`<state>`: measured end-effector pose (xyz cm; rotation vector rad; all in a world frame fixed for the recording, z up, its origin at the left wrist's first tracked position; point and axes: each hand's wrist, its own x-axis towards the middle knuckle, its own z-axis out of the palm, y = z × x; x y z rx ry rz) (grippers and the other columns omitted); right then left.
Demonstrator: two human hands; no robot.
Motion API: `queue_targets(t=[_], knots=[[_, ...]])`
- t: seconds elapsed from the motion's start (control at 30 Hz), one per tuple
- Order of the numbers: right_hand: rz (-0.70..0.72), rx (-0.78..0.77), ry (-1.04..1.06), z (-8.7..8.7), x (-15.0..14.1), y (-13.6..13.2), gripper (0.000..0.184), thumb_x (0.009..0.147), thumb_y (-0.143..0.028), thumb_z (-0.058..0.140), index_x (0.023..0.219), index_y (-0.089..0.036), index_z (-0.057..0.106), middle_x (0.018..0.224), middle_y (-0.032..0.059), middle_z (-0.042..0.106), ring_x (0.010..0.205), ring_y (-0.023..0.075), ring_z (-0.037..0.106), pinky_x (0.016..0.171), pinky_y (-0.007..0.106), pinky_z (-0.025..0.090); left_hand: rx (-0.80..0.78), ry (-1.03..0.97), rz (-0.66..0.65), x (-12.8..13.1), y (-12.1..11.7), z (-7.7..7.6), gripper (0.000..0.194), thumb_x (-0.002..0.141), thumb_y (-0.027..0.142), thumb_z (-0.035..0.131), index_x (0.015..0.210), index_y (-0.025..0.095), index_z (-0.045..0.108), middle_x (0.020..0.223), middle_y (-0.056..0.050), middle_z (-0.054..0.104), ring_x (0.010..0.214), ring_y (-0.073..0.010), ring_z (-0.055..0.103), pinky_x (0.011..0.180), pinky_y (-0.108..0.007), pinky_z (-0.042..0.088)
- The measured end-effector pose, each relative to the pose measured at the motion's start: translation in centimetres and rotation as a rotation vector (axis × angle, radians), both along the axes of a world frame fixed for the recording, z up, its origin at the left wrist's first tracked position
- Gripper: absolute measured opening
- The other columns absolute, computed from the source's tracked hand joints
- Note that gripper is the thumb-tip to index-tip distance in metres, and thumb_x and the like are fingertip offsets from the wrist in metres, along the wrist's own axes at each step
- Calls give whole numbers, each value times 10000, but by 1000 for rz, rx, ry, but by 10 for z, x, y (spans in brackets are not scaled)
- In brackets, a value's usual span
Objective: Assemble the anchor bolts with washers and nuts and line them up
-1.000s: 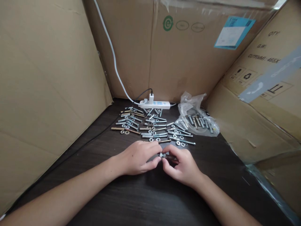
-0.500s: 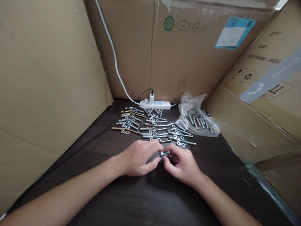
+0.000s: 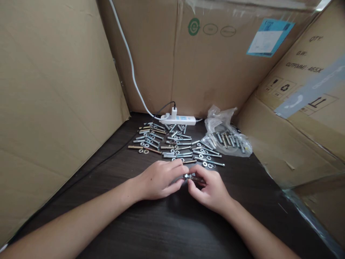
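My right hand is closed around an expansion bolt, its brownish shank pointing left out of the thumb and fingers. Washers sit on the bolt, with a shiny hex nut at its left end. The thumb and forefinger of my left hand pinch this nut from the left. Just beyond my hands, loose bolts and sleeves, nuts and flat washers lie in rough rows on the dark table.
A clear plastic bag with several assembled bolts lies at the back right. Behind the rows is a white power strip with a plugged-in charger. Cardboard boxes wall in the back and both sides. A black cable runs along the left.
The fingers of my left hand have moved slightly right and closed in on the nut. My right hand and the bolt have stayed nearly still.
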<state>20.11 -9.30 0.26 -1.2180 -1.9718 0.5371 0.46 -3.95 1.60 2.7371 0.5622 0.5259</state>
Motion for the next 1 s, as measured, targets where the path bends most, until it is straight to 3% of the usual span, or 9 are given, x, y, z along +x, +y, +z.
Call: queue_targets(t=[0.17, 0.33, 0.5, 0.63, 1.0], knots=[[14, 2, -23, 0, 0, -1, 66, 760, -208, 547, 815, -177, 564, 570, -36, 558, 444, 72, 473, 457, 167, 394, -40, 9, 26, 2, 1, 2, 146, 917, 263, 405, 943, 175, 518, 876, -22, 554, 765, -142, 531, 682, -247, 430], [32, -2, -36, 1, -2, -2, 67, 755, -203, 543, 809, -173, 569, 547, -42, 538, 439, 72, 467, 457, 167, 391, -66, 25, -8, 2, 2, 2, 258, 968, 263, 311, 869, 171, 531, 836, -15, 573, 767, -137, 534, 704, -243, 409], [2, -1, -14, 0, -1, -1, 66, 753, -209, 551, 807, -175, 566, 565, -41, 550, 442, 70, 474, 463, 162, 410, -93, -53, 56, 0, 1, 2, 181, 949, 275, 343, 977, 175, 491, 895, -26, 564, 773, -143, 533, 702, -250, 411], [-16, 14, 18, -1, 0, -1, 63, 758, -209, 556, 811, -175, 565, 593, -33, 570, 451, 68, 486, 460, 154, 418, -86, -81, 17, -1, -2, 3, 157, 877, 257, 458, 1013, 179, 460, 922, -28, 552, 783, -148, 538, 706, -252, 426], [-4, 12, 16, 0, -1, -2, 59, 754, -207, 555, 803, -178, 570, 578, -36, 566, 445, 67, 473, 448, 155, 400, -23, -48, -7, 0, 1, -4, 140, 901, 264, 446, 1005, 180, 488, 884, -22, 579, 759, -140, 557, 685, -245, 436]])
